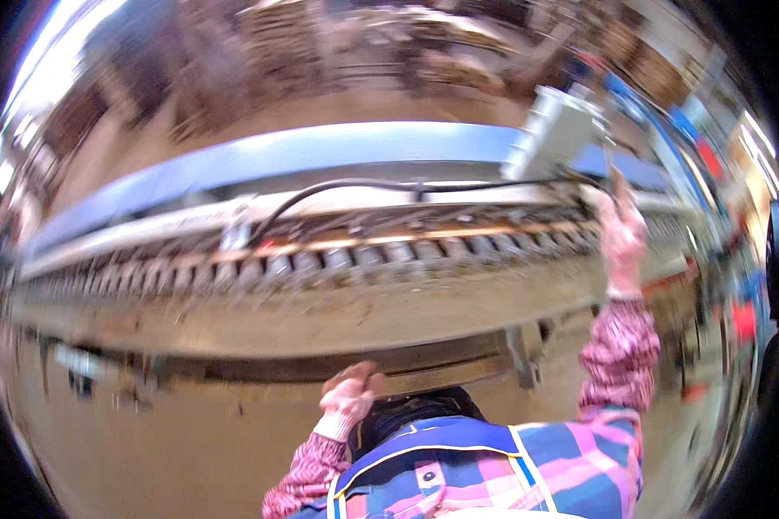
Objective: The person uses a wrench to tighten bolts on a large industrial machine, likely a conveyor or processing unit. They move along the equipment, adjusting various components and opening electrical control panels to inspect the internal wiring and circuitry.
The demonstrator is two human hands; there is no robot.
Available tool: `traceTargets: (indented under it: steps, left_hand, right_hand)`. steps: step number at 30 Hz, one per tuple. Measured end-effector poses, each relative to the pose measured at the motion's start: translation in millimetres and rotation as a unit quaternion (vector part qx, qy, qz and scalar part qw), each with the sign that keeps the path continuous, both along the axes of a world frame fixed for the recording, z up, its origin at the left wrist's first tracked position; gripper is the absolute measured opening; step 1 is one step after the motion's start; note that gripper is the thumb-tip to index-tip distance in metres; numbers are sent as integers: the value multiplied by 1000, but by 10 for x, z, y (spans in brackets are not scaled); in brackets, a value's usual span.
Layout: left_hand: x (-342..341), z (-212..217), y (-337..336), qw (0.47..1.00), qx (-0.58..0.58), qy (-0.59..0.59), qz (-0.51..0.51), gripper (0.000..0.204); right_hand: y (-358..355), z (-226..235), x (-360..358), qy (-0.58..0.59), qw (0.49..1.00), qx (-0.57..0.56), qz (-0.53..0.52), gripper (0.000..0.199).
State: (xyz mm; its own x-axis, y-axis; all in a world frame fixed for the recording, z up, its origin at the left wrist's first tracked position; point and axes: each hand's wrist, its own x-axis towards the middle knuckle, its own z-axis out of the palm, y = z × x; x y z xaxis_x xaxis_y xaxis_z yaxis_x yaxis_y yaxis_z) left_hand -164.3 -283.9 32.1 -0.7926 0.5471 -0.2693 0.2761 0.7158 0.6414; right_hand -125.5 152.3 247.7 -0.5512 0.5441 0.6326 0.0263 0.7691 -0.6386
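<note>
My right hand reaches far forward at the right, its thumb and a finger stretched apart beside a grey box. The fingertips are near the box's right side; blur hides whether they touch it. My left hand is low in front of my body, its fingers curled and brownish at the tips. Whether something lies in them I cannot make out. Ahead of me runs a long machine with a row of metal blocks and a blue beam behind it.
A black cable arches from the grey box to the machine's row of parts. The machine's dusty bed lies between it and me. Stacked brown material stands beyond. Red and blue things are at the far right. The picture is smeared by motion.
</note>
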Motion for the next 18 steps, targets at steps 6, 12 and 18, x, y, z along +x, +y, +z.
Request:
traceTargets:
  steps: [6,12,18]
  left_hand:
    - [-10,-295,267,992,6,77,-100,39]
    - [-64,42,744,990,26,36,-131,38]
    - [35,89,851,985,-57,0,-162,44]
  right_hand:
    - [307,91,300,-76,994,-42,-67,45]
    - [725,349,-315,-222,948,74,-214,47]
    - [420,442,-507,-288,933,34,-213,52]
